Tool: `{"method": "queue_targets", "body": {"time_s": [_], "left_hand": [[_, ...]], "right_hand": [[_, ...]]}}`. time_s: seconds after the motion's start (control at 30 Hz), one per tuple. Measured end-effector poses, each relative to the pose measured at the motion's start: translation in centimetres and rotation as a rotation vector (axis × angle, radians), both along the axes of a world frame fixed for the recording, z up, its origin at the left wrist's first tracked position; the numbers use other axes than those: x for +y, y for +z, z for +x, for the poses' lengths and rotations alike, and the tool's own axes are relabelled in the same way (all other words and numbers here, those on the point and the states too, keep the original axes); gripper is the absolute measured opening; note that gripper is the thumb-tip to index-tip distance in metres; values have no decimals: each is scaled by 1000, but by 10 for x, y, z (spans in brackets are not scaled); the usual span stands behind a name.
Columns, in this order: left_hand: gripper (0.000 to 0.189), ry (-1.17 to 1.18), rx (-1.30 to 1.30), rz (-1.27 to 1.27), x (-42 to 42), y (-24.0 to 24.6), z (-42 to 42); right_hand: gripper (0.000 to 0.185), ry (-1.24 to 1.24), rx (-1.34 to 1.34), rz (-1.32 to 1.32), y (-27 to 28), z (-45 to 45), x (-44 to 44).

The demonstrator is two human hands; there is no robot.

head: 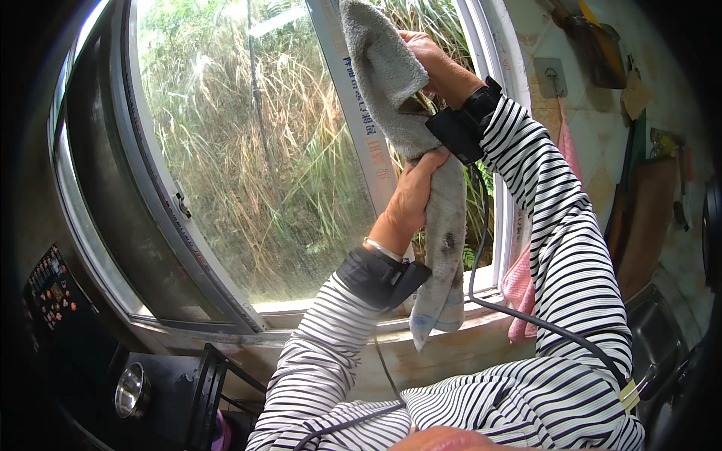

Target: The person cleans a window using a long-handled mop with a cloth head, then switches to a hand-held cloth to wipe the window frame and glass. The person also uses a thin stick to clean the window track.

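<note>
A grey terry cloth [389,84] with dark stains hangs before the window, held up between my two hands. My left hand [414,191] grips it around the middle, bunching it so that the lower part dangles below in a long fold. Higher up, my right hand [437,62] has hold of the cloth's right edge, with its fingertips partly hidden behind the fabric. Behind the cloth stands the white window frame [366,124], which bears printed writing. Left of the cloth is a sliding glass pane [242,169] with smears and dust on it.
The window sill [338,332] runs below. Black cables [524,315] trail from my wrist straps to my body. A pink cloth [519,287] hangs at right, near a metal sink [654,327] and a cutting board [643,220]. A steel bowl [132,389] sits on a black stand [169,375] at lower left.
</note>
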State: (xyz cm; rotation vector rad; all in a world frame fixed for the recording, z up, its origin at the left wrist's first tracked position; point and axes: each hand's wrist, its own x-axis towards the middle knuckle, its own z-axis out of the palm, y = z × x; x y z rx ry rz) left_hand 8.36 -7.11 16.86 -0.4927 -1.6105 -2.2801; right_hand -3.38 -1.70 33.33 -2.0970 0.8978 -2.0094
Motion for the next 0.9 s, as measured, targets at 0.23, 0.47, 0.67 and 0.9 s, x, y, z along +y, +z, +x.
{"method": "queue_targets", "body": {"time_s": [0.23,0.47,0.67,0.9], "left_hand": [[20,327,197,120,11,-3,-5],[26,228,243,64,13,16,0],[28,225,351,114,7,35,-8],[33,480,323,-281,17,33,7]], "right_hand": [[37,-92,-59,47,2,11,5],[36,-123,-60,67,4,25,6],[61,-321,42,172,-11,32,6],[42,-470,39,-113,-25,20,21]]}}
